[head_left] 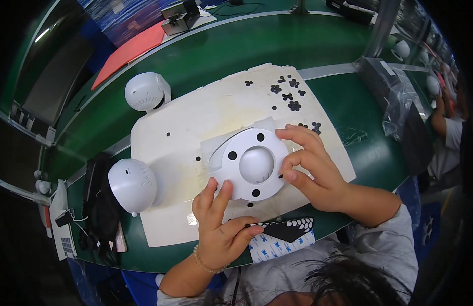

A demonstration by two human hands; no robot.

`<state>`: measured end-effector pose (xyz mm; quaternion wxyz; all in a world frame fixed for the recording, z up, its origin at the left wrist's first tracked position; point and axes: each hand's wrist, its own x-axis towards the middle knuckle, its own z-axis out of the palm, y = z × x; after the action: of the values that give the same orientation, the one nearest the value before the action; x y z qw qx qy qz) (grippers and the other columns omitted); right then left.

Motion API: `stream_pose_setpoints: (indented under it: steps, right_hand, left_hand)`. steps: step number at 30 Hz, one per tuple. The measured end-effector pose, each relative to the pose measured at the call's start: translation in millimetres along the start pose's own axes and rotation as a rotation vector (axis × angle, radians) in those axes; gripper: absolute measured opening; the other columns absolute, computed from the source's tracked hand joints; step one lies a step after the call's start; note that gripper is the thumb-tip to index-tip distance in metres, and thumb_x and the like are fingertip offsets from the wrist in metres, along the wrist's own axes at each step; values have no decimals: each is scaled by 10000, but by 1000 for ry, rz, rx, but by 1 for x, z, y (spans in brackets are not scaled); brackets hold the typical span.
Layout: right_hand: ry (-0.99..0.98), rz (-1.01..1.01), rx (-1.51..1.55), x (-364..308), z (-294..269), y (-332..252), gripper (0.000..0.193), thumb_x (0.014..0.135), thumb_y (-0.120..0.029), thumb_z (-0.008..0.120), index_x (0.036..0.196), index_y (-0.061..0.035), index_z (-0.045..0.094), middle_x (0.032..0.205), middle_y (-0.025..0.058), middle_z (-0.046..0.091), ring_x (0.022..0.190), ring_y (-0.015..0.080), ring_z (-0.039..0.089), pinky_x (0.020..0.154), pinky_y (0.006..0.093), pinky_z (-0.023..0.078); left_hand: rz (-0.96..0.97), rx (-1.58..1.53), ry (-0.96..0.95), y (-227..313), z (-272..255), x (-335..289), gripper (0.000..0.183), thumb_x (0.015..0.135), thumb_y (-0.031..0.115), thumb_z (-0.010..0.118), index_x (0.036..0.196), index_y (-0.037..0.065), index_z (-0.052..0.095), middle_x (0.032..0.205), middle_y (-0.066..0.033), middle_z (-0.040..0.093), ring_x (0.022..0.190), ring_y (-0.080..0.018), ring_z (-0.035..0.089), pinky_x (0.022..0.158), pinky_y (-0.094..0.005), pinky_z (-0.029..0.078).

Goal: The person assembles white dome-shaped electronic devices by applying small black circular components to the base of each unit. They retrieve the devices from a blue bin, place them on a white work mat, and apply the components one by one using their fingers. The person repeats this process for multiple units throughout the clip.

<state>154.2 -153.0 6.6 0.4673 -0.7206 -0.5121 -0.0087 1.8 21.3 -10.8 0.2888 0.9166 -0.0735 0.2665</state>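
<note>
A white round base with a wide central hole [233,171] lies on the cardboard, with several black round pads on its face. My right hand [315,176] pinches a small black round pad [281,176] at the base's right side; its outstretched fingers rest near the upper right rim. Between thumb and forefinger, my left hand [221,229] grips a sheet of black stick-on pads [288,229] with rows of pale round gaps and printed backing. Two other fingertips of that hand touch the base's lower left edge.
Two white rounded camera-like housings [132,186] stand left on the cardboard sheet [180,204]. Loose black pads [294,105] are scattered at its upper right. A black bag [101,209] lies at the left, a dark box with plastic wrap [394,112] at the right. Another person [448,132] sits far right.
</note>
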Motion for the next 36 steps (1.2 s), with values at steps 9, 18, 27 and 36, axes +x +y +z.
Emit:
stream_pose_setpoints:
  steps: [9, 18, 27, 36]
  right_hand:
    - [18, -25, -67, 0, 0, -2, 79, 814, -135, 552, 846, -63, 551, 1236, 139, 423, 1200, 350, 324, 980, 425, 238]
    - [-17, -260, -507, -15, -9, 4, 325, 722, -254, 650, 1020, -157, 566, 1196, 58, 482, 1141, 277, 409, 863, 414, 290]
    - [-46, 483, 699, -7, -4, 10, 348, 815, -252, 589, 1093, -49, 533, 1032, 67, 553, 968, 156, 495, 803, 275, 386]
    - [-71, 691, 1058, 21, -10, 26, 170, 820, -173, 568, 883, -17, 596, 737, 19, 597, 617, 84, 532, 587, 222, 422]
  left_hand:
    - [-8, 4, 6, 0, 2, -1, 165, 656, 286, 707, 710, 134, 673, 1354, -171, 347, 1272, -320, 258, 880, -378, 238]
    - [-18, 23, -1, 0, 4, -1, 176, 653, 290, 715, 695, 127, 662, 1366, -173, 325, 1278, -328, 245, 860, -380, 240]
    - [4, 43, 10, -1, 6, 0, 191, 641, 303, 718, 680, 125, 661, 1382, -175, 295, 1288, -326, 230, 862, -374, 243]
    - [-6, -30, -35, 0, 3, -2, 195, 619, 304, 727, 700, 139, 662, 1346, -163, 358, 1266, -331, 236, 913, -396, 237]
